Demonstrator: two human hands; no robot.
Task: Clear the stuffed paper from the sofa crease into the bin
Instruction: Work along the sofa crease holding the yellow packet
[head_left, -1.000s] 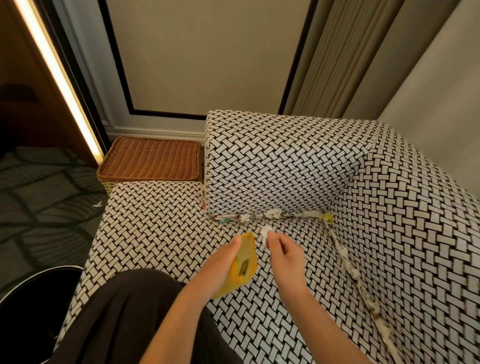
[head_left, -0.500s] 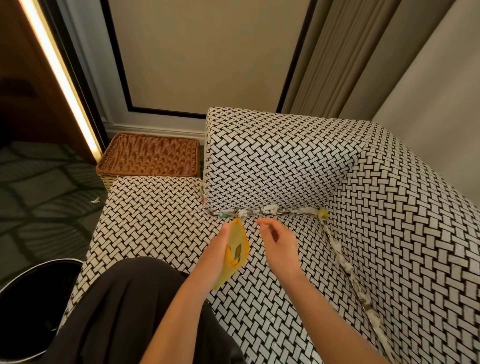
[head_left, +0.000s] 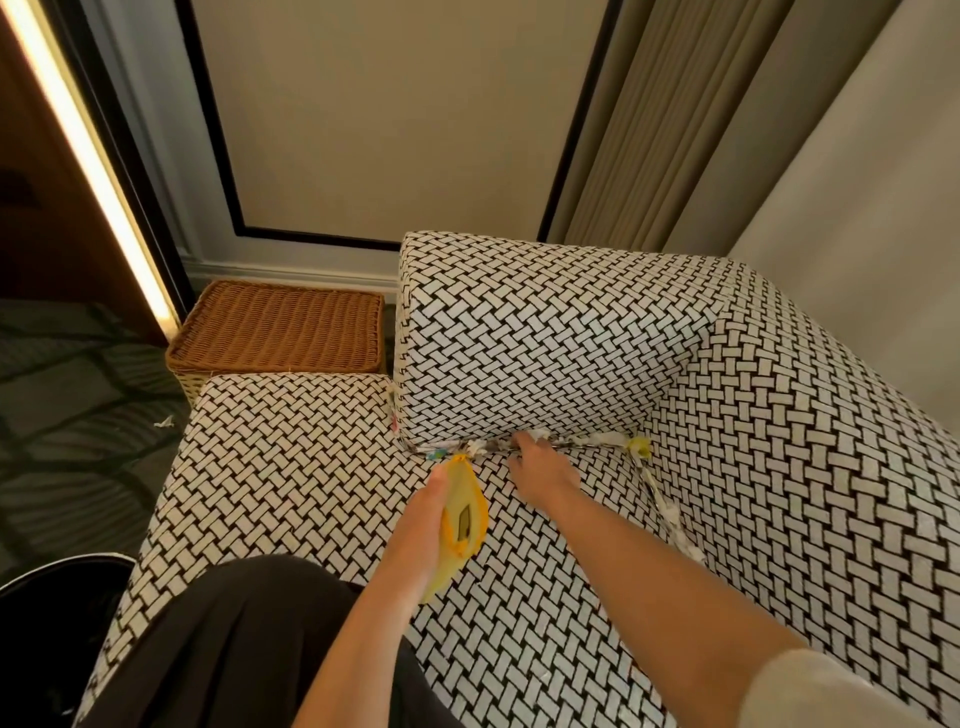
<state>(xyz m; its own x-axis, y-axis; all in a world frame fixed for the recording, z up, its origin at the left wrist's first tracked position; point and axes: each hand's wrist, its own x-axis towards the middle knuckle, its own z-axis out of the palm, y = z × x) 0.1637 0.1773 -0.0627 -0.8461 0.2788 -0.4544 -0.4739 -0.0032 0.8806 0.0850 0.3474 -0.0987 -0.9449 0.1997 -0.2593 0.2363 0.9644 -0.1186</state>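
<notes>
Stuffed paper (head_left: 602, 441) sat wedged in the sofa (head_left: 291, 467) crease, along the far backrest seam and down the right seam. Right hand (head_left: 540, 467) was at the far seam, fingers touching paper; pinching or not, could not tell. Left hand (head_left: 426, 525) gripped a yellow bag (head_left: 465, 519), its far tip just beside the paper. Black bin (head_left: 62, 577) stood on the floor near left, wicker basket (head_left: 280, 327) far left.

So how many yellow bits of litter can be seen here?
2. One yellow wrapper is held in the left hand; one yellow scrap sits in the corner of the sofa crease. More may be hidden deeper in the crease.
</notes>
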